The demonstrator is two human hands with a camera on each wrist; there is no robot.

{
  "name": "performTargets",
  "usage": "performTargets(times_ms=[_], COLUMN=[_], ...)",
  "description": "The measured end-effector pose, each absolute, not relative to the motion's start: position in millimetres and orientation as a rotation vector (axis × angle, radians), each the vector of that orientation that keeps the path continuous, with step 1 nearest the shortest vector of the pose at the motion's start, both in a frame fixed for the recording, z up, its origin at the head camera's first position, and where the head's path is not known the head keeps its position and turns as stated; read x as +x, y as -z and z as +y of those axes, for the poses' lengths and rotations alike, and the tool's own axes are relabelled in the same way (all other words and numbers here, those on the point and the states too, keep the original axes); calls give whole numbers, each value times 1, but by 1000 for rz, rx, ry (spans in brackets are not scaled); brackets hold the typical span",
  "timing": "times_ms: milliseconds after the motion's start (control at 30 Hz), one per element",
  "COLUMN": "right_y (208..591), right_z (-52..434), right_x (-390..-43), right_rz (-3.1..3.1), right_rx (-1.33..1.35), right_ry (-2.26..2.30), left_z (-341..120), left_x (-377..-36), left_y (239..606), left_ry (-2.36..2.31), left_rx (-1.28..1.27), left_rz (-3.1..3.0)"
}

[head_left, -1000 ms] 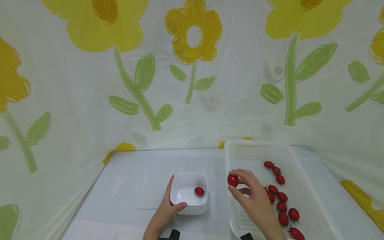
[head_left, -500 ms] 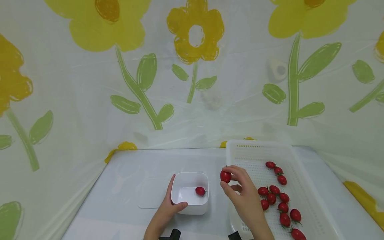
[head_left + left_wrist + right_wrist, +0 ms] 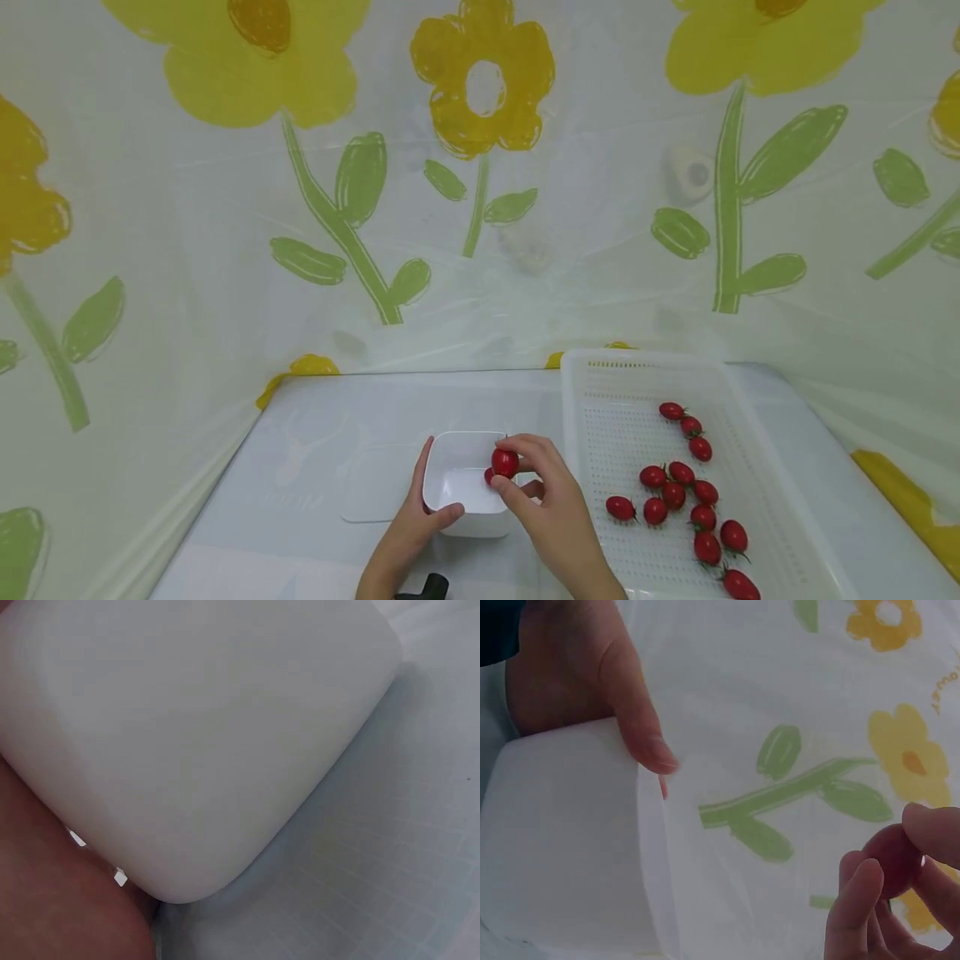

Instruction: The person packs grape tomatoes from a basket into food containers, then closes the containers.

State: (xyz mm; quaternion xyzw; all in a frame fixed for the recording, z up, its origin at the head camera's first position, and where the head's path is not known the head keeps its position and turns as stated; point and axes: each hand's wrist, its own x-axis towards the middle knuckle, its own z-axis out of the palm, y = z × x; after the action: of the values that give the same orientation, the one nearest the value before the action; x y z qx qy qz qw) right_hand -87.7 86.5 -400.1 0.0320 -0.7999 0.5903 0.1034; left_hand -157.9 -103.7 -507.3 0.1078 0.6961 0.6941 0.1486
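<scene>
I am seeing my right hand pinching a cherry tomato between thumb and fingertips, a narrow grip closed round the fruit, and it is hovering right over the open mouth of the small white container. The pinch is leaving the underside of the tomato free, which I judge suits a clean drop straight down. From the head view the tomato's long axis is standing roughly upright, with what looks like its stem end pointing up and away from my palm, though the wrist view is too blurred to confirm it. Just below the grip, a second tomato is lying inside the container, mostly hidden. My left hand is wrapping the container's near left corner, thumb over the rim, a firm grip on the wall, probably to stop it sliding on the worktop. Off to the right of the grip, the white perforated basket is holding the remaining cherry tomatoes scattered across its floor.
</scene>
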Motion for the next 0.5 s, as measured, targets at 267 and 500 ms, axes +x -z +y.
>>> performTargets(times_ms=[267,500], right_y=[422,436], right_z=[75,62], right_x=[-97,-97], right_rz=[-2436,-2474], right_rx=[148,152], right_ry=[-1606,-1279], left_z=[-104,-108], left_x=[-156,-157], left_y=[508,511], left_ry=[-2016,-2000], left_rx=[341,361], left_rz=[2000,2011])
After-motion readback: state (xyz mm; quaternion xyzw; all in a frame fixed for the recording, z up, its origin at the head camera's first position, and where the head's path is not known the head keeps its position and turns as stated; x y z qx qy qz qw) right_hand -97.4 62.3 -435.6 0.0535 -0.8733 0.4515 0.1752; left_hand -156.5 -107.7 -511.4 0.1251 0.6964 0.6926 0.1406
